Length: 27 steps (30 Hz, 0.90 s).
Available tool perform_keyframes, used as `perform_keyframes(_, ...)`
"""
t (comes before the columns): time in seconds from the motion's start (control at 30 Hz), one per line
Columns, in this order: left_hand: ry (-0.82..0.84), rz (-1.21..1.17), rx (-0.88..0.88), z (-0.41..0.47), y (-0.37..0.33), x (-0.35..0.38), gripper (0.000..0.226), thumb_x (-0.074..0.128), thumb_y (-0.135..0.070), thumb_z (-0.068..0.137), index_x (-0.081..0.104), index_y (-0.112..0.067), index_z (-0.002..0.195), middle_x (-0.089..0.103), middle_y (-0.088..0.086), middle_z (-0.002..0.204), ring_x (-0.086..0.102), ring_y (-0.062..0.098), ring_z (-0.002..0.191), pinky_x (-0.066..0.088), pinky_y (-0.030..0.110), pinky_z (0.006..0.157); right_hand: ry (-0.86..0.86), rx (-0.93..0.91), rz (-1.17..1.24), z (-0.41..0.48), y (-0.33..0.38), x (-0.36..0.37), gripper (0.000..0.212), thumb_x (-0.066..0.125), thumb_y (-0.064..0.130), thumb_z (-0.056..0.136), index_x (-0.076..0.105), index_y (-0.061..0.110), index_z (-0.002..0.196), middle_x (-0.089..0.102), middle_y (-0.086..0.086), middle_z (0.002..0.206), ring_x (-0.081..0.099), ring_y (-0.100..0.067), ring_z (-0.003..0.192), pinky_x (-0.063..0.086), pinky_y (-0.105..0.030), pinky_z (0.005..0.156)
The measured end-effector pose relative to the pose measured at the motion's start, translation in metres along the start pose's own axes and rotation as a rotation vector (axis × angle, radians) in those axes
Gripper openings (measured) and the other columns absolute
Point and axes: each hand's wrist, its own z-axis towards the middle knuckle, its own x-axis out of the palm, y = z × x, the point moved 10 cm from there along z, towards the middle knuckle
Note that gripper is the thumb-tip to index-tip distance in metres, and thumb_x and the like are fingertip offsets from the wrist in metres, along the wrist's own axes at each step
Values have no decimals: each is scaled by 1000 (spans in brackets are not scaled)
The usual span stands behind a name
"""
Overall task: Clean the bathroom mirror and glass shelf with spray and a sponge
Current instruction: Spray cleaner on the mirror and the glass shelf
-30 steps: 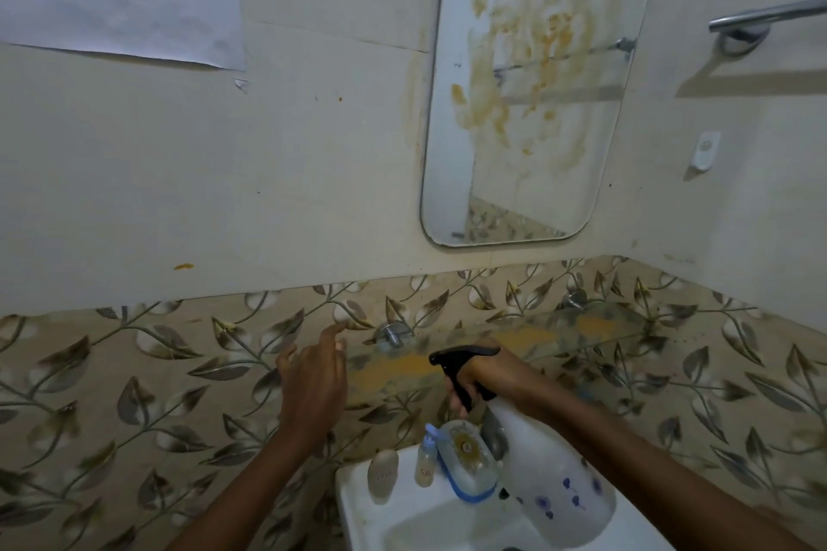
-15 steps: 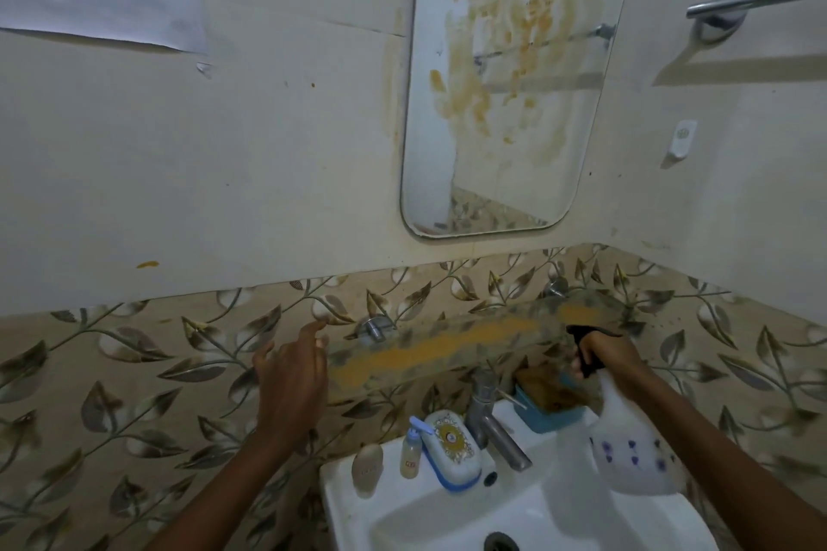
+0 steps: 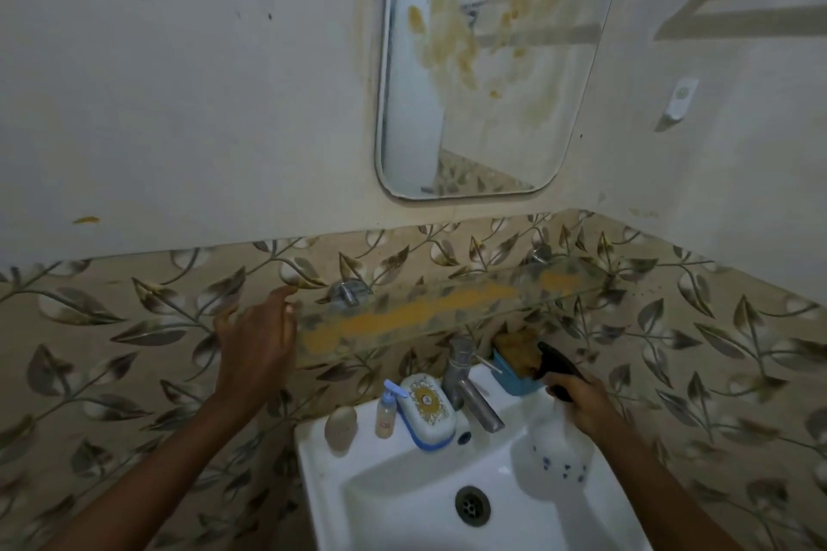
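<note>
- Your right hand (image 3: 581, 405) is clamped on the spray bottle (image 3: 552, 456) above the sink's (image 3: 402, 501) right side; set it down upright.
- Your left hand (image 3: 257, 342), fingers apart, steadies the smeared glass shelf's (image 3: 429, 311) left end.
- Fetch the sponge (image 3: 519, 349) beneath.

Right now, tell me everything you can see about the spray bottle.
The spray bottle is translucent white plastic with small blue flower prints and a black trigger head. The right hand grips its neck, holding it tilted over the right side of the sink, beside the tap. Its liquid level cannot be made out.
</note>
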Motion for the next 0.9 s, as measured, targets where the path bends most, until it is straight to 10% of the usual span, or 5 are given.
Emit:
perform_keyframes(0.3, 45, 34, 1, 0, 4, 7, 50, 15, -39, 89, 51, -20, 119, 69, 3, 87, 63, 29, 88, 21, 52, 104, 298, -75, -112, 33, 12, 101, 53, 43, -6, 92, 30, 6, 143, 30, -12, 150, 29, -32, 138, 31, -46, 109)
perform_keyframes(0.63, 52, 58, 4, 0, 1, 6, 47, 17, -39, 89, 51, -21, 116, 70, 0, 89, 63, 26, 90, 19, 50, 103, 261, -64, 167, 48, 13, 115, 27, 43, -10, 88, 59, 0, 108, 59, -9, 94, 55, -26, 88, 50, -20, 60)
perform_keyframes(0.9, 62, 48, 5, 0, 3, 8, 43, 21, -35, 89, 52, -22, 116, 69, -1, 90, 63, 25, 91, 19, 51, 104, 257, -69, 138, 62, 1, 121, 33, 49, -6, 88, 52, -1, 121, 59, -6, 104, 56, -24, 93, 48, -30, 73)
